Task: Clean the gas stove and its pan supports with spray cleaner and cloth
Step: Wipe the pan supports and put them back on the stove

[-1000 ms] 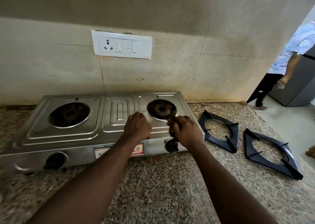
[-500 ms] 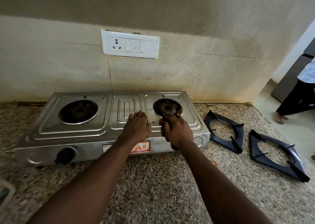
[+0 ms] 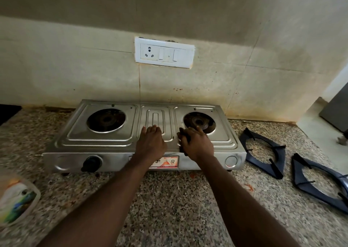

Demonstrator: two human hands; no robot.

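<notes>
I see my left hand [image 3: 150, 145] flat and open on the stove [image 3: 105, 143], my right hand [image 3: 197, 145] gripping a dark cloth [image 3: 183, 143].

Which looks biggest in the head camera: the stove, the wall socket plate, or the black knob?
1. Stove
2. Wall socket plate, though it sits farther back, so it may look smaller than it is
3. Black knob

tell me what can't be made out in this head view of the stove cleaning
- Right knob of the stove: hidden behind the right hand.
- What the right hand presses on: something dark under its fingers, too covered to identify.
- Front label: partly behind the left hand, text too small.
- Container at the left edge: blurred and cut off.
- Far pan support: cut by the right edge.
</notes>
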